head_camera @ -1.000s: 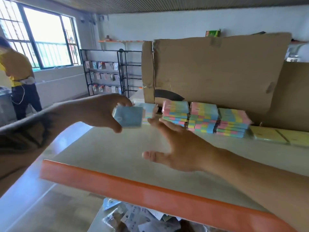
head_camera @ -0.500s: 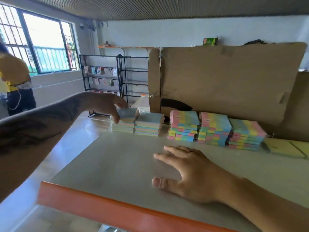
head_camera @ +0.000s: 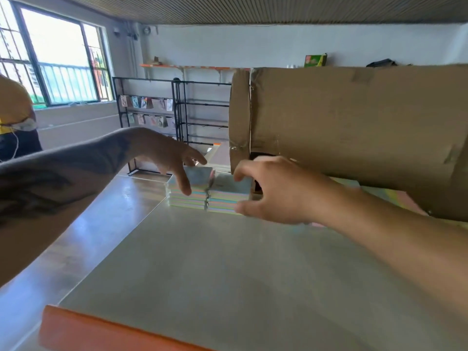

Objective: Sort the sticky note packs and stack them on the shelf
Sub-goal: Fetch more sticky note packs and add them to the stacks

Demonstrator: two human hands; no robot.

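Two short stacks of pastel sticky note packs stand side by side at the shelf's far left: the left stack (head_camera: 188,198) and the right stack (head_camera: 226,198). My left hand (head_camera: 170,158) reaches over the left stack, its straight thumb touching the stack's front and its fingers stretched past the back edge. The right stack sits in the grip of my right hand (head_camera: 278,191), with fingertips curled on the top pack and the thumb at the stack's lower front. My right arm hides most of the brighter multicolour packs (head_camera: 395,196) further right.
The pale shelf board (head_camera: 228,274) has an orange front edge (head_camera: 101,333). A large cardboard box (head_camera: 354,127) stands behind the stacks. Black wire racks (head_camera: 152,117) line the far wall, and a person in yellow (head_camera: 12,115) stands by the window at left.
My left hand set the blue-topped pack on the left stack and its fingers have straightened. My right hand left the shelf board and moved forward onto the right stack.
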